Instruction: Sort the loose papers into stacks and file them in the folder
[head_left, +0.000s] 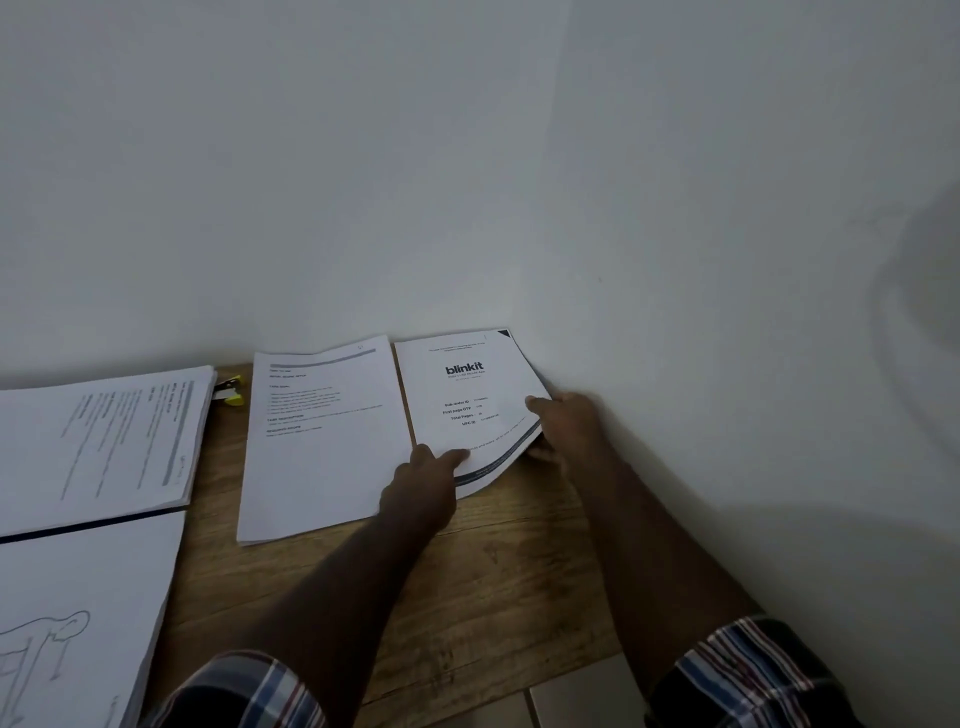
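My right hand (563, 421) pinches the blinkit stack (470, 405) at its right edge, thumb on top; left hand (423, 480) pinches the near edge. Stack sits on the table (493, 561) against the wall. Thin, floppy, near edge curling; sheets likely slide, so support underneath.

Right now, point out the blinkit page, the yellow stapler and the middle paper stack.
blinkit page (467, 387), head view, printed face under the logo.
yellow stapler (232, 391), head view, its visible yellow end.
middle paper stack (322, 457), head view, top sheet.
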